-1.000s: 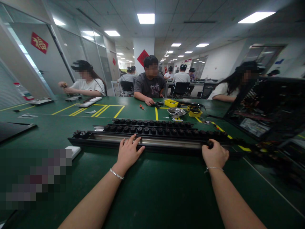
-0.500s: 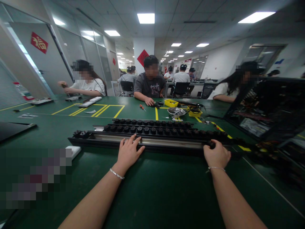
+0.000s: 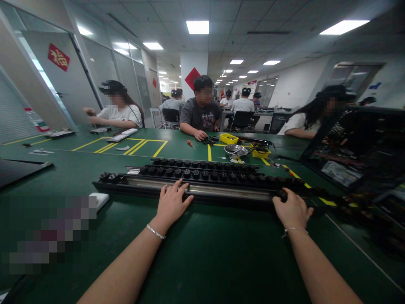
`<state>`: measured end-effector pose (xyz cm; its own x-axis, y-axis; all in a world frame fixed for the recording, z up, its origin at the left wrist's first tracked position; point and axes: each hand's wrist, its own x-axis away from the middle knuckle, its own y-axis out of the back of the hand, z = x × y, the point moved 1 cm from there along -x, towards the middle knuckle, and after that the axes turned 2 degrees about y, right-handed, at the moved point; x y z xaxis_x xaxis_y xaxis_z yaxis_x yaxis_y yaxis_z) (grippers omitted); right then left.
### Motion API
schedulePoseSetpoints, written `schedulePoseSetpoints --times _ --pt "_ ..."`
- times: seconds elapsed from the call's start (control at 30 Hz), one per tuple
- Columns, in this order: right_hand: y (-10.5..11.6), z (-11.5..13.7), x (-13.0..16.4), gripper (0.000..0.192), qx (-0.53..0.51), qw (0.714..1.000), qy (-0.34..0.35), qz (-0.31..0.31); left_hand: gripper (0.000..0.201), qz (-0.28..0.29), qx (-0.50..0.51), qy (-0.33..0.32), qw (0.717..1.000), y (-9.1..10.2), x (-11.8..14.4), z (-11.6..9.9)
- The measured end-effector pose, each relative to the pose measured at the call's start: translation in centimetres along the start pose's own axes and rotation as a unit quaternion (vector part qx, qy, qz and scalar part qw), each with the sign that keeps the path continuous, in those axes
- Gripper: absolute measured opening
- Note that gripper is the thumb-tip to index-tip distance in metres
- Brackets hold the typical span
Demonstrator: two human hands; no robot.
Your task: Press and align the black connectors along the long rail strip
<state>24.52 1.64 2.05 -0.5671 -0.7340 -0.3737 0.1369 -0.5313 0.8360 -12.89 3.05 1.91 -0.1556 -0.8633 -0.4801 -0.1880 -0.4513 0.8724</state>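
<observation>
Left hand (image 3: 171, 203): flat, fingers spread wide, palm down on the near edge of the long black rail (image 3: 202, 189); fingertips over the silver strip along its top. Holding nothing, only pressing.
Right hand (image 3: 292, 212): curled narrow, fingers closed about a small black knob (image 3: 282, 195) at the rail's right part; thumb side up.
Wrists: thin silver bracelet (image 3: 155, 232) on the left, another on the right.
Rail position: crosswise on the green table (image 3: 202, 253), at 12 o'clock from both hands, touching both; runs from 10 o'clock of the left hand out past the right hand toward 3 o'clock.
Rail top: row of black round caps (image 3: 196, 173) along the far side, a second shorter row just behind it.
White block (image 3: 98, 200): at 9 o'clock of the left hand, near the rail's left end, apart from it.
Far table, 12 o'clock: metal bowl (image 3: 236, 150), yellow tray (image 3: 229, 138), red-handled screwdriver (image 3: 190, 143), all well apart from the rail.
Yellow floor-style lines (image 3: 145, 147): taped on the table at 11 o'clock.
Other persons: one in a grey shirt (image 3: 201, 115) seated opposite, one in white (image 3: 118, 114) at 10 o'clock, one more (image 3: 303, 120) at 2 o'clock; their hands on their own work.
Right edge: dark open case (image 3: 357, 147) at 2 o'clock, contents too dim to tell.
</observation>
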Motion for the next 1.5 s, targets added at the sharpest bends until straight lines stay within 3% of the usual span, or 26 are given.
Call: schedulePoseSetpoints --times 1.5 --pt "-0.1 -1.2 -0.4 0.047 -0.041 0.997 -0.01 -0.062 0.047 0.013 -0.001 0.005 1.0 0.2 -0.1 -0.2"
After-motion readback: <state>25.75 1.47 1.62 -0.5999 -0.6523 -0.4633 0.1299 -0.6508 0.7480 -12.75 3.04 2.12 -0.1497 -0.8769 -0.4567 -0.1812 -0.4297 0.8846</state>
